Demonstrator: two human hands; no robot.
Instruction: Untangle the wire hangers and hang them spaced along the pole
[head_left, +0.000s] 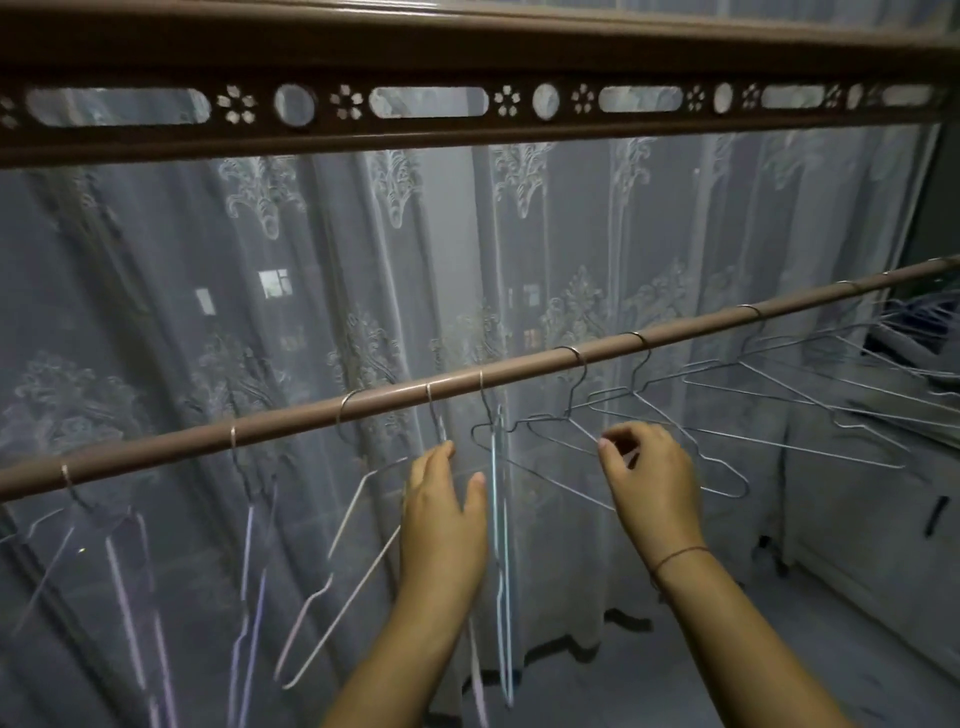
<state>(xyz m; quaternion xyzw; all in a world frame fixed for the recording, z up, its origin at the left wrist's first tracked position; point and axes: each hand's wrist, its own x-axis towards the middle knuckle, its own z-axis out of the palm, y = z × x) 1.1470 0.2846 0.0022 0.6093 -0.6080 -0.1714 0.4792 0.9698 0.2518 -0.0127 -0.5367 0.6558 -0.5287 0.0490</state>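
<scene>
Both forearms are cut off at the lower edge. The left hand (441, 499) is loose, fingers spread, its fingertips touching the neck of a thin wire hanger (435, 415). The right hand (652, 478) pinches the shoulder wire of another hanger (675, 457), which is tilted and overlaps its neighbours. Hangers at the left are blurred streaks. All hooks sit spaced along the smooth brown pole (291, 423); its right end is hard to make out. Behind hangs a sheer embroidered curtain (311, 249).
</scene>
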